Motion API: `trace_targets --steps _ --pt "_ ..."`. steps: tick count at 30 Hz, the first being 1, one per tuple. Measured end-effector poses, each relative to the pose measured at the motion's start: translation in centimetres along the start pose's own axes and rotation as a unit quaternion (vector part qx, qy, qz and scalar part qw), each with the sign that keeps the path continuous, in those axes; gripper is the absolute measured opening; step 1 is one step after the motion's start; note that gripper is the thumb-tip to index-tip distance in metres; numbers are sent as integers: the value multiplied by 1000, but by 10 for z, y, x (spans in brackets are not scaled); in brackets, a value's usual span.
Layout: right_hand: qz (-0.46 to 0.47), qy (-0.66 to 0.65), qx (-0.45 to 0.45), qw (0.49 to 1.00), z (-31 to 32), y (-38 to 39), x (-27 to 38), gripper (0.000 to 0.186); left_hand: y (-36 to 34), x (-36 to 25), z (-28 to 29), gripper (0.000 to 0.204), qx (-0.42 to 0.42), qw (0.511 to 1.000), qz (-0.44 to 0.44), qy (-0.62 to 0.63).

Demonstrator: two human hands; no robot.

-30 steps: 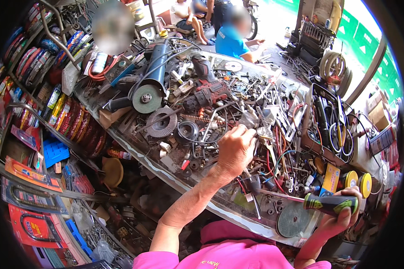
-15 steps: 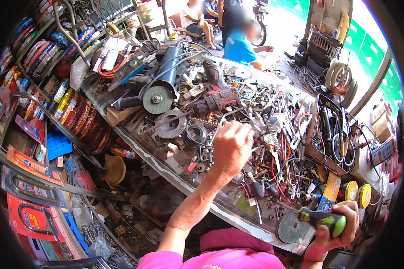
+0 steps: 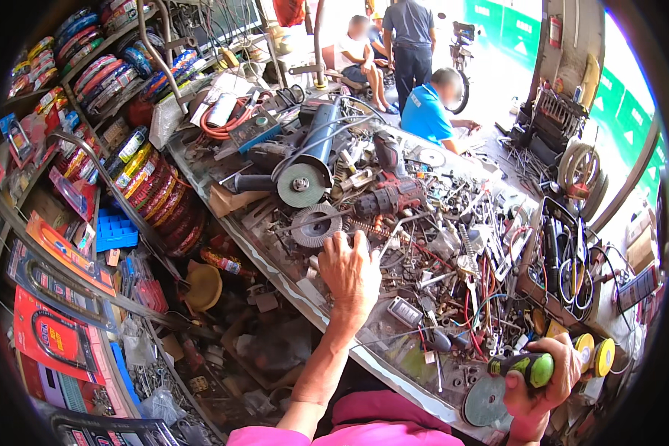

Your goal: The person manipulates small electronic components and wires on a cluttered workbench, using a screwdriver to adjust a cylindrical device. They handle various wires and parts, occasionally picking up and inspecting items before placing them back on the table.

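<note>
My left hand reaches over the middle of the cluttered bench, its fingers bent downward beside a grey toothed wheel. What lies beneath those fingertips is hidden. At the right, my right hand wraps round a tool with a black and green handle, pointing left; its business end is not clear. Just below that tool lies a flat grey-green abrasive disc on the bench's near edge. Beyond my left hand are a red and black cordless drill and a blue angle grinder with its disc facing me.
Loose bolts, wires and metal parts cover the bench. An open case of cables and yellow spools sit at the right. Packaged tyres and a blue tray fill the left racks. A person in a blue shirt sits beyond the bench.
My left hand has moved left and toward me, over where a black round part showed. My right hand still grips the tool. The whole view has shifted, with the bench appearing farther right and lower.
</note>
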State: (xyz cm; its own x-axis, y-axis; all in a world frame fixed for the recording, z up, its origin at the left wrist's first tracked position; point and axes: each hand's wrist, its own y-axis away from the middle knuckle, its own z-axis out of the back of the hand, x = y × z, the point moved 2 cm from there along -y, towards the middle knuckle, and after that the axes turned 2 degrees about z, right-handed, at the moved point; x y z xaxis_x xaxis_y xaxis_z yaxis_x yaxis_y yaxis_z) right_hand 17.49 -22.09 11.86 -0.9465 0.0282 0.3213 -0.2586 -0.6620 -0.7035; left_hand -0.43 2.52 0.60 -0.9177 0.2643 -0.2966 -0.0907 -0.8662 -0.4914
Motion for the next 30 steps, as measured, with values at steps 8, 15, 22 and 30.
trace_targets --steps 8,15,22,30 --pt "-67 14 -75 995 6 33 -27 70 0 -3 2 50 1 999 38 -17" --pt "-129 -3 -74 989 3 27 -30 76 1 1 2 52 -6 999 23 -44" --pt "40 -40 -65 996 5 34 -49 62 1 -1 1 54 -1 997 2 -73" --pt "43 -30 -49 997 5 22 -38 61 -8 7 8 65 59 998 29 -5"
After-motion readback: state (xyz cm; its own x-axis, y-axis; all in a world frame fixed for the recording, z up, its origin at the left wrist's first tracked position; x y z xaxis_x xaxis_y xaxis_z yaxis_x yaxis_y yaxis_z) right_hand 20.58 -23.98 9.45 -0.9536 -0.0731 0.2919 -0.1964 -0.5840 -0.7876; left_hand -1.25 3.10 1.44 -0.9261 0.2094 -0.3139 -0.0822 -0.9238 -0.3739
